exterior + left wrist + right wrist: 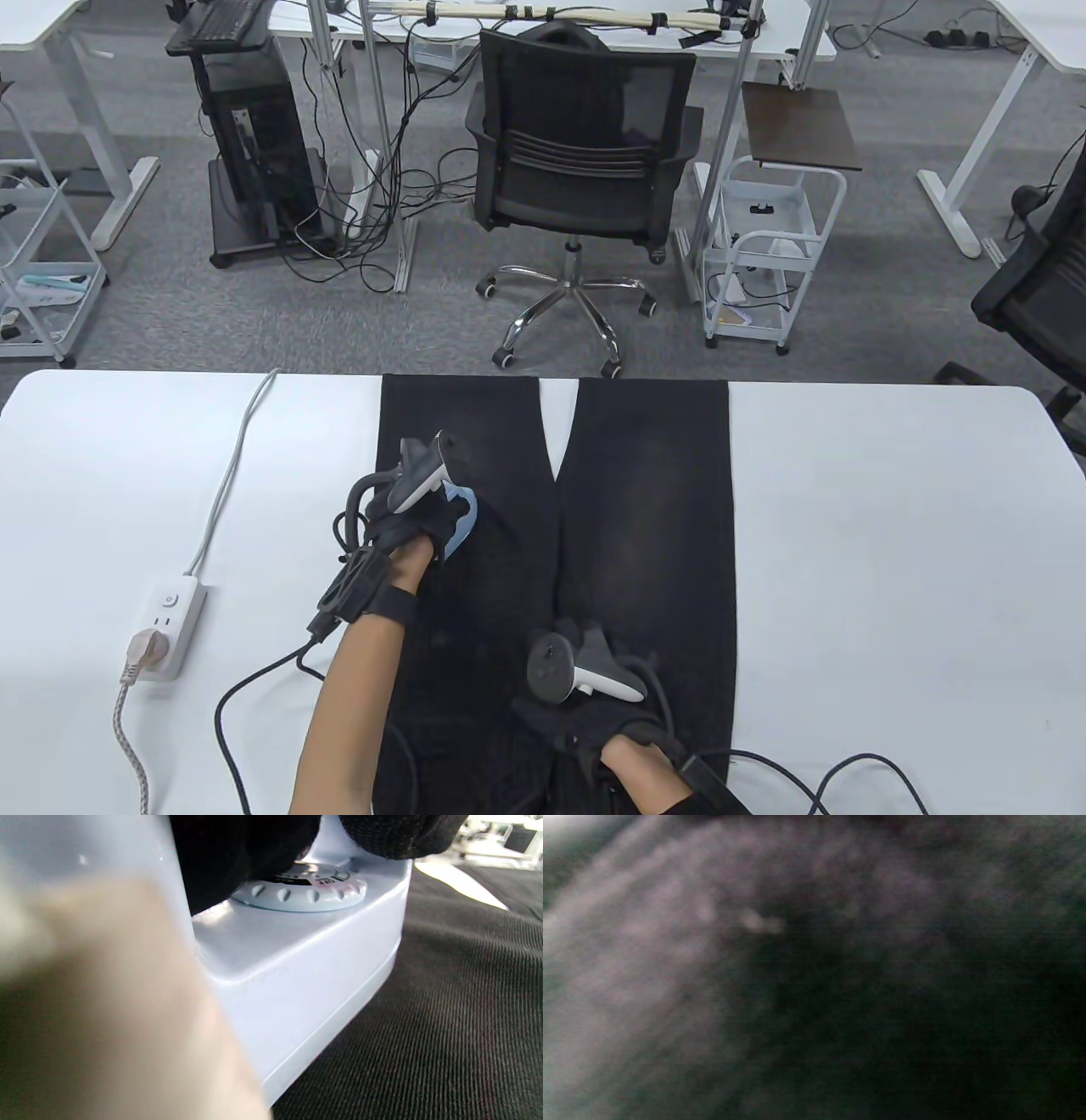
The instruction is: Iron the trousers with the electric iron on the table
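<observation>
Black trousers (645, 526) spread flat at centre frame on the white counter (891, 552), legs toward the top. Pale blue iron (462, 519) sole-down on the leg at centre left, gripped by the left hand (407, 531), fingers curled over the handle above the dial (301, 887). Right hand (594, 722) low centre, resting on the trousers; fingers' pose unclear. Power strip (170, 624) at far left.

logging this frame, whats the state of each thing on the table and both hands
trousers: spread flat on the table, legs pointing away
iron: soleplate down on the left trouser leg
left hand: grips the iron's handle
right hand: rests on the trousers near the waist
power strip: one plug in
</observation>
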`<state>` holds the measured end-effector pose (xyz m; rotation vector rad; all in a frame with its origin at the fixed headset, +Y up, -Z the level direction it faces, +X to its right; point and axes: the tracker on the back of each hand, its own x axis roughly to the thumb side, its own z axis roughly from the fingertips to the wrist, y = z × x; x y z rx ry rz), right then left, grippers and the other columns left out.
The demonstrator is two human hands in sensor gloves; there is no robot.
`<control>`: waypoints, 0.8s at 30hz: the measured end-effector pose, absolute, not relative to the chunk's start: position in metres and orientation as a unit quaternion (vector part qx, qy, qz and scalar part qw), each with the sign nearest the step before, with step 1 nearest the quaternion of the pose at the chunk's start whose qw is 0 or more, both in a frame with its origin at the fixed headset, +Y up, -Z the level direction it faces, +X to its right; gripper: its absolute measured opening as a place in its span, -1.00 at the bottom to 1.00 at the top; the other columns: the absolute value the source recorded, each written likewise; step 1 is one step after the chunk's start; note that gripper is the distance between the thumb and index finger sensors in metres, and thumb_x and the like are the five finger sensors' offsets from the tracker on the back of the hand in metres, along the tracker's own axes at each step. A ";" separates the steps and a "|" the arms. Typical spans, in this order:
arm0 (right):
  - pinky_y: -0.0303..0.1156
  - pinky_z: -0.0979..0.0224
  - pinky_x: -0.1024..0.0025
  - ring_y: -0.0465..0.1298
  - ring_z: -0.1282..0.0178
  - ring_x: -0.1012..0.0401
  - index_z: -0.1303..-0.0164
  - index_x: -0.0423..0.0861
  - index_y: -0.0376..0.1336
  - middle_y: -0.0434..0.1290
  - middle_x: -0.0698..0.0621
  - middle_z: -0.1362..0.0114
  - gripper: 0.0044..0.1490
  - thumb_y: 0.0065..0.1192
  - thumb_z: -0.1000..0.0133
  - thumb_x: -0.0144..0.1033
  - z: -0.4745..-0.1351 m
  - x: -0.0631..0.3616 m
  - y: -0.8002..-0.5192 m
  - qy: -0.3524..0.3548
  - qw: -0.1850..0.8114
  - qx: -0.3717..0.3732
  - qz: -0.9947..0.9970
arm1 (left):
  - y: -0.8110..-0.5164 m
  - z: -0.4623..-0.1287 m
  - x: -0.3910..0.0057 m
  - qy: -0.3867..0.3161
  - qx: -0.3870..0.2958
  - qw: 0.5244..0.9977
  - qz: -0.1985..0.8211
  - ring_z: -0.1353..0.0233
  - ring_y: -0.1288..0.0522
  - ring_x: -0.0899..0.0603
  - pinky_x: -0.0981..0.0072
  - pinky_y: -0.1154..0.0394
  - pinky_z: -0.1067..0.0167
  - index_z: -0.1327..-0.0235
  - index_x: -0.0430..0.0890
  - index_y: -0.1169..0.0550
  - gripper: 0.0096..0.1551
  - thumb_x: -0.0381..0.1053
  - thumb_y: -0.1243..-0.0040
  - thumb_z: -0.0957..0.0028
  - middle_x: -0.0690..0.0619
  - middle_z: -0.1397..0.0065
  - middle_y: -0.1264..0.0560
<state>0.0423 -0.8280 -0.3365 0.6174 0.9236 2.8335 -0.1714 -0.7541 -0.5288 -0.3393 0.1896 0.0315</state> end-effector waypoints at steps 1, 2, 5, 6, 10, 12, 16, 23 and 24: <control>-0.45 -0.32 -0.60 -0.60 -0.50 -0.42 -0.56 -0.15 -0.73 -0.71 -0.43 -0.57 0.12 -0.37 -0.29 0.22 -0.337 0.043 -0.828 0.304 0.049 0.203 0.929 | -0.754 -0.528 -0.170 0.093 -0.165 0.982 0.005 0.26 -0.66 0.04 -0.06 -0.60 -0.08 -0.04 -0.16 -0.47 -0.35 0.32 -0.12 0.04 0.11 0.30 -0.62; -0.45 -0.32 -0.60 -0.61 -0.49 -0.42 -0.56 -0.15 -0.73 -0.72 -0.42 -0.57 0.12 -0.36 -0.29 0.22 -0.337 0.043 -0.828 0.306 0.051 0.203 0.929 | -0.754 -0.527 -0.170 0.089 -0.168 0.982 0.004 0.27 -0.66 0.04 -0.06 -0.60 -0.08 -0.03 -0.16 -0.47 -0.36 0.32 -0.11 0.05 0.11 0.31 -0.62; -0.45 -0.32 -0.60 -0.61 -0.49 -0.42 -0.56 -0.15 -0.73 -0.72 -0.42 -0.57 0.13 -0.36 -0.29 0.22 -0.337 0.043 -0.828 0.308 0.052 0.203 0.928 | -0.754 -0.516 -0.167 0.071 -0.182 0.981 0.018 0.30 -0.67 0.04 -0.06 -0.62 -0.04 0.02 -0.16 -0.48 -0.38 0.31 -0.13 0.06 0.11 0.34 -0.63; -0.46 -0.31 -0.60 -0.61 -0.49 -0.42 -0.56 -0.15 -0.73 -0.73 -0.42 -0.56 0.12 -0.36 -0.29 0.22 -0.337 0.043 -0.828 0.310 0.052 0.203 0.927 | -0.754 -0.510 -0.165 0.059 -0.186 0.981 0.017 0.30 -0.67 0.04 -0.07 -0.62 -0.04 0.03 -0.16 -0.49 -0.38 0.30 -0.13 0.07 0.11 0.35 -0.63; -0.47 -0.31 -0.59 -0.62 -0.49 -0.41 -0.56 -0.14 -0.73 -0.73 -0.41 -0.56 0.13 -0.35 -0.29 0.22 -0.337 0.043 -0.828 0.314 0.055 0.202 0.926 | -0.754 -0.479 -0.152 0.014 -0.201 0.979 0.018 0.31 -0.68 0.03 -0.09 -0.62 -0.02 0.05 -0.17 -0.49 -0.39 0.28 -0.13 0.08 0.10 0.36 -0.64; -0.46 -0.32 -0.59 -0.62 -0.49 -0.41 -0.56 -0.14 -0.73 -0.73 -0.41 -0.56 0.12 -0.35 -0.29 0.22 -0.337 0.043 -0.828 0.313 0.055 0.201 0.927 | -0.754 -0.457 -0.143 -0.017 -0.208 0.978 0.015 0.31 -0.68 0.03 -0.10 -0.62 -0.01 0.05 -0.18 -0.49 -0.40 0.28 -0.14 0.08 0.09 0.36 -0.64; -0.45 -0.33 -0.58 -0.61 -0.50 -0.40 -0.57 -0.12 -0.72 -0.72 -0.40 -0.58 0.12 -0.35 -0.28 0.23 -0.337 0.044 -0.828 0.308 0.054 0.201 0.928 | -0.754 -0.419 -0.137 -0.057 -0.223 0.973 0.015 0.31 -0.68 0.03 -0.09 -0.62 -0.01 0.05 -0.17 -0.49 -0.40 0.28 -0.14 0.07 0.10 0.36 -0.64; -0.40 -0.35 -0.58 -0.56 -0.53 -0.42 -0.58 -0.14 -0.69 -0.66 -0.41 -0.60 0.11 -0.35 -0.27 0.23 -0.334 0.044 -0.828 0.287 0.043 0.202 0.935 | -0.755 -0.349 -0.134 -0.102 -0.198 0.975 0.003 0.32 -0.68 0.03 -0.08 -0.62 0.00 0.07 -0.18 -0.50 -0.40 0.28 -0.14 0.07 0.09 0.37 -0.64; -0.39 -0.35 -0.58 -0.55 -0.53 -0.42 -0.58 -0.14 -0.69 -0.66 -0.42 -0.60 0.11 -0.36 -0.27 0.22 -0.333 0.044 -0.828 0.284 0.040 0.203 0.936 | -0.754 -0.341 -0.134 -0.103 -0.199 0.975 -0.007 0.32 -0.68 0.03 -0.08 -0.63 0.00 0.06 -0.17 -0.50 -0.40 0.29 -0.14 0.07 0.10 0.37 -0.64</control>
